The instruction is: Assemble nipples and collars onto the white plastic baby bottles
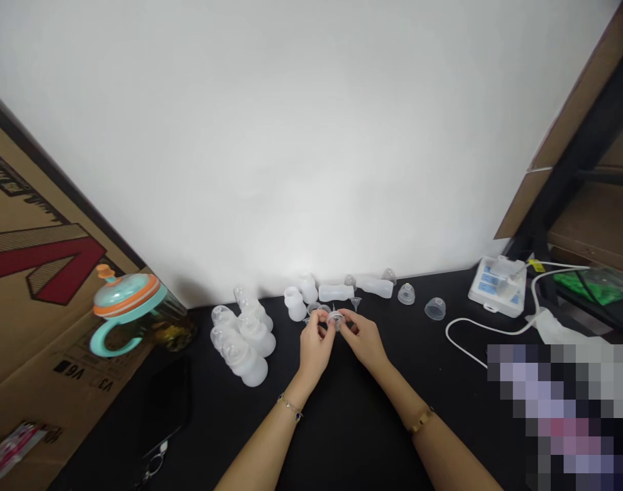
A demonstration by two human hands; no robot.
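Observation:
Between the fingertips of my left hand point(315, 339) and my right hand point(361, 338) is a small clear bottle collar with a nipple point(336, 319), held just above the black table. Both hands are closed on it from opposite sides. Just beyond them lie loose clear rings point(314, 309) and a small funnel-shaped nipple point(356, 303). Open white bottles point(296, 305) stand behind my left hand, and others point(336, 293) lie on their sides. Clear dome caps point(406, 294) sit to the right. Several capped baby bottles point(250, 361) are grouped at the left.
A teal-lidded pitcher point(138, 307) with dark contents stands at the left by a cardboard box point(35, 327). A dark phone point(165, 402) lies nearby. To the right are a white power strip point(497, 286), its cable point(495, 330) and a crumpled white bag point(559, 327). A white wall point(311, 136) rises behind.

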